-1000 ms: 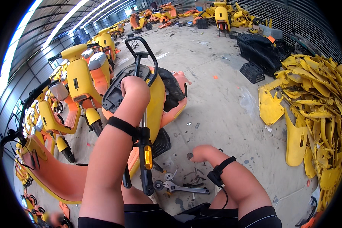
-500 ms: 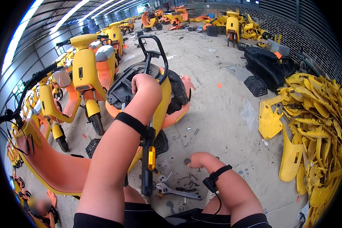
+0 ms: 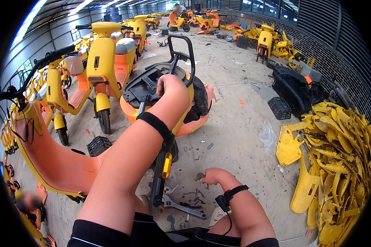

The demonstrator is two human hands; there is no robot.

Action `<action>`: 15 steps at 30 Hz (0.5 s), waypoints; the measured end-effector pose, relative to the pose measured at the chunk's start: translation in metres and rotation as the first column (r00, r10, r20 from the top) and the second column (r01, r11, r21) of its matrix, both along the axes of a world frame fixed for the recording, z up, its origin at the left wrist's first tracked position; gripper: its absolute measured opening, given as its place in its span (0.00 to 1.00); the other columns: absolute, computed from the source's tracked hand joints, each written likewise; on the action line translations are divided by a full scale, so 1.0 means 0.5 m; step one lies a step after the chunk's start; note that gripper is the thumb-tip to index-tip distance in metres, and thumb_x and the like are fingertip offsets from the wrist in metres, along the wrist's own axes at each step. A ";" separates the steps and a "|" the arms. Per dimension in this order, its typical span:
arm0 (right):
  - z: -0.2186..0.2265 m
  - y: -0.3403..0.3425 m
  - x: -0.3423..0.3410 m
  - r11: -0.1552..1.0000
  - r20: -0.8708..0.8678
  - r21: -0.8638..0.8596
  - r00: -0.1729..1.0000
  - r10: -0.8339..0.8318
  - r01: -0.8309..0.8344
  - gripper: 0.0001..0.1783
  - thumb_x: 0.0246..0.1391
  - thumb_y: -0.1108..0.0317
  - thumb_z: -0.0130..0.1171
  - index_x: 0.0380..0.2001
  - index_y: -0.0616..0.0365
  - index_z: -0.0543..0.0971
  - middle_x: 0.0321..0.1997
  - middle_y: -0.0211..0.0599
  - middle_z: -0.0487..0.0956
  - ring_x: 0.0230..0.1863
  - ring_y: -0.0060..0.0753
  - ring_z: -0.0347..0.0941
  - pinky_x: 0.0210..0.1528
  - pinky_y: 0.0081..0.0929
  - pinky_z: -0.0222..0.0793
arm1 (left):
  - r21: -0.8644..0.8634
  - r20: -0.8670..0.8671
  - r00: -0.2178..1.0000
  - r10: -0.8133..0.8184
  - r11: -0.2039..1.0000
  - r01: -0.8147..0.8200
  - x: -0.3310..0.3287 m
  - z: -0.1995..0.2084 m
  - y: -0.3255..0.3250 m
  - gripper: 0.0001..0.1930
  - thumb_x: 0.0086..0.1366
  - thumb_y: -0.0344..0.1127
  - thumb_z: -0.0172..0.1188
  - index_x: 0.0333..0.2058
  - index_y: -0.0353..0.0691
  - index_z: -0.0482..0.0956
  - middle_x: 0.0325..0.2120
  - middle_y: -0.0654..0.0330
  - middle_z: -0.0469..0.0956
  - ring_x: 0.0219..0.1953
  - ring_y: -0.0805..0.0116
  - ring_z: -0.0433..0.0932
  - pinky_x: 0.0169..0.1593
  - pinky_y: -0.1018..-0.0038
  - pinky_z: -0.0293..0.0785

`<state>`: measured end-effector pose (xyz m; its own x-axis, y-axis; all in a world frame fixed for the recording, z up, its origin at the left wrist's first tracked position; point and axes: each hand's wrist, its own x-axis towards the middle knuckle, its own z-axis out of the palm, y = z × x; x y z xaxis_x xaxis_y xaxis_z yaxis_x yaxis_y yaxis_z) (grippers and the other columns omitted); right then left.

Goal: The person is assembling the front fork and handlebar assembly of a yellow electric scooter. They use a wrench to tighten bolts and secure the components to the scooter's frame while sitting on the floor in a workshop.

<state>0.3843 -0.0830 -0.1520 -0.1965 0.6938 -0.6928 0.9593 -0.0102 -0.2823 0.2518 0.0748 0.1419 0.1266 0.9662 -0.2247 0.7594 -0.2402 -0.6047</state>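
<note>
Right in front of me stands a yellow and orange electric scooter (image 3: 181, 130), its seat off and a black plastic tray (image 3: 136, 88) exposed at the rear. My left hand (image 3: 171, 85) rests curled at that tray, just below the black rear rack (image 3: 189, 49); its fingertips are hidden, so what they grip does not show. Low by the floor, my right hand (image 3: 212, 176) has its fingers closed around a small dark piece (image 3: 200, 176), too small to name exactly. An adjustable wrench (image 3: 185, 210) lies on the floor nearby, among scattered small dark parts.
Yellow scooter panels (image 3: 342, 164) are heaped at the right. Black baskets (image 3: 279, 108) lie beyond them. More yellow and orange scooters (image 3: 101, 61) stand in rows at the left. Another person (image 3: 178, 9) is at the far end. A black basket (image 3: 99, 145) sits beside the orange footboard.
My view has tilted up slightly and turned left, shifting the scene. The left hand remains curled at the tray; the right stays low with the small dark piece.
</note>
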 end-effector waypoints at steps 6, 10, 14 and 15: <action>0.004 0.000 0.002 1.000 -0.011 0.005 1.000 0.005 -0.005 0.27 0.57 0.47 0.56 0.41 0.64 0.83 0.43 0.52 0.83 0.46 0.54 0.79 0.51 0.45 0.73 | 0.028 0.032 0.999 -0.026 0.999 0.025 0.007 0.019 -0.027 0.11 0.54 0.37 0.68 0.37 0.45 0.88 0.30 0.65 0.86 0.24 0.64 0.85 0.20 0.65 0.78; 0.001 -0.004 0.003 1.000 -0.027 0.023 1.000 -0.003 0.003 0.27 0.56 0.47 0.56 0.40 0.64 0.83 0.42 0.52 0.83 0.45 0.53 0.80 0.50 0.45 0.74 | 0.032 0.030 0.999 -0.025 0.999 0.024 0.007 0.016 -0.024 0.11 0.54 0.36 0.68 0.37 0.45 0.88 0.30 0.64 0.86 0.23 0.64 0.85 0.20 0.65 0.78; -0.018 0.000 0.006 0.999 -0.037 0.042 0.999 0.007 -0.005 0.27 0.57 0.47 0.55 0.37 0.64 0.84 0.35 0.49 0.83 0.39 0.51 0.80 0.46 0.44 0.74 | 0.038 0.038 0.999 -0.021 0.999 0.019 0.007 0.014 -0.022 0.11 0.54 0.36 0.68 0.37 0.45 0.88 0.31 0.64 0.86 0.23 0.64 0.85 0.20 0.65 0.79; -0.028 -0.002 0.010 0.997 -0.053 0.075 0.998 0.017 -0.013 0.27 0.57 0.46 0.54 0.34 0.64 0.84 0.30 0.47 0.83 0.35 0.48 0.80 0.43 0.42 0.75 | 0.035 0.038 0.999 -0.018 0.999 0.016 0.007 0.015 -0.021 0.11 0.54 0.37 0.68 0.37 0.45 0.88 0.31 0.64 0.86 0.23 0.64 0.85 0.21 0.65 0.79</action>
